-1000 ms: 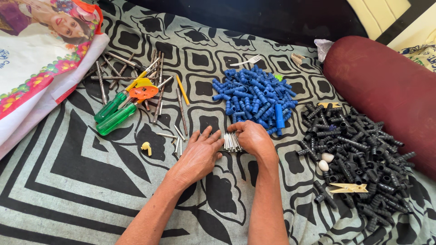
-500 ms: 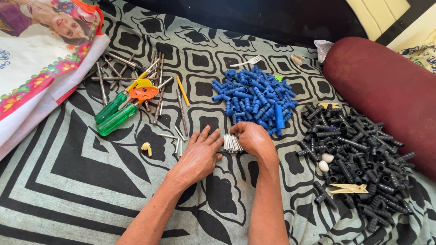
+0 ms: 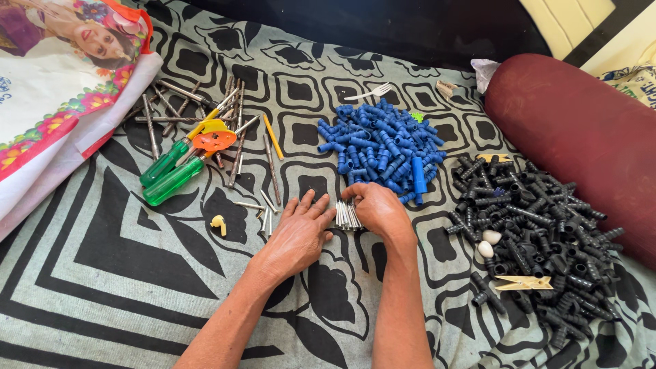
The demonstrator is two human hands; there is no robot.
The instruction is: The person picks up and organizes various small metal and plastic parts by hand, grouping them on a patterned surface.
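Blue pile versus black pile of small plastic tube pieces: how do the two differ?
The blue pile lies just beyond the hands, with the right hand at its near edge; the black pile lies farther right, beside the maroon bolster. The black pile spreads wider and looser; the blue pile is more compact. Two wooden clothespins and two pale pebbles lie on the black pile. Both rest on the patterned cloth.

A small bundle of short silvery metal pins [image 3: 347, 216] lies on the patterned bedspread, packed side by side (ends roughly even), touching both hands, just below the blue heap.
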